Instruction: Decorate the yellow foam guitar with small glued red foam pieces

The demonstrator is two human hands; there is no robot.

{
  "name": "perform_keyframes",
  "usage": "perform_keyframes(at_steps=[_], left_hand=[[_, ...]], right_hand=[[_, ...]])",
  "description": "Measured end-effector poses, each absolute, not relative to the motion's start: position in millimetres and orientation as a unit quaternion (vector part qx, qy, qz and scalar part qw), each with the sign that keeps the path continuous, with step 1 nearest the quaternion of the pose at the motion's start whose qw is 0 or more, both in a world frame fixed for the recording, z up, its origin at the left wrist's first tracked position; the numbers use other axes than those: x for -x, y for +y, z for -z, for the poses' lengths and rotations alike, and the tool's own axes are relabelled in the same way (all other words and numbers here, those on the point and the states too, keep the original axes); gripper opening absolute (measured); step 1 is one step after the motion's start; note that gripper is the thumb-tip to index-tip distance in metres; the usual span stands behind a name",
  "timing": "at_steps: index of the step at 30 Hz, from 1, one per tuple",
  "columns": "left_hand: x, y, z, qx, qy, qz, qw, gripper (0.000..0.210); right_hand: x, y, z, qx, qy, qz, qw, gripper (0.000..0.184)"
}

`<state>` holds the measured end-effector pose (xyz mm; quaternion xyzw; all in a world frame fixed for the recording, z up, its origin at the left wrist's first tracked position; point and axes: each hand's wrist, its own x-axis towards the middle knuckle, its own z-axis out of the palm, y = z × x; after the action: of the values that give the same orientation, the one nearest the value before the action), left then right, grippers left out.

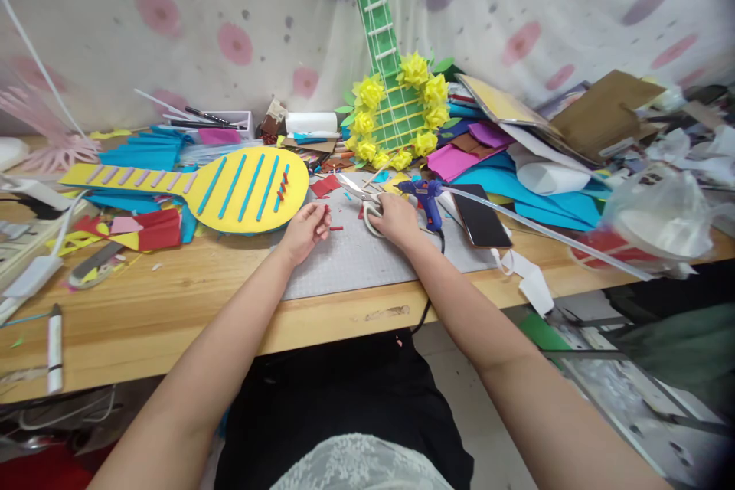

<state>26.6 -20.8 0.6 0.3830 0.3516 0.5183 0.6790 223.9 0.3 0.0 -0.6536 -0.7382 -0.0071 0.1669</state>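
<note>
My left hand (pixel 305 233) is closed in a pinch over the grey cutting mat (pixel 321 276), with a small red piece of paper (pixel 327 209) showing at the fingertips. At the mat's far side, my right hand (pixel 396 220) is closed at the light-handled scissors (pixel 372 219), whose blades point up and left. A thin red strip (pixel 336 228) lies on the mat between my hands. Left of my left hand rests a yellow paper guitar (pixel 241 216) with blue strips and several small red pieces. A blue glue gun (pixel 428 203) lies just right of my right hand.
A green paper guitar (pixel 382 38) with yellow flowers leans on the curtain at the back. A black phone (pixel 481 216) and a clear plastic bag (pixel 660 207) are on the right. Coloured paper (pixel 554 195) is piled behind. A marker (pixel 54 348) lies near the left front edge.
</note>
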Motion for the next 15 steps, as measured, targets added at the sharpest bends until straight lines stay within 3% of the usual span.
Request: perform_keyframes(at_steps=[6, 15], left_hand=[[-25.8, -18.9, 0.7, -0.361, 0.371, -0.530, 0.671, 0.007], [-23.0, -16.9, 5.0, -0.348, 0.366, -0.544, 0.670, 0.010]], right_hand=[[-235.1, 1.9, -1.7, 0.602, -0.782, -0.013, 0.162, 0.032], [-242.5, 4.9, -0.1, 0.550, -0.817, -0.047, 0.167, 0.029]])
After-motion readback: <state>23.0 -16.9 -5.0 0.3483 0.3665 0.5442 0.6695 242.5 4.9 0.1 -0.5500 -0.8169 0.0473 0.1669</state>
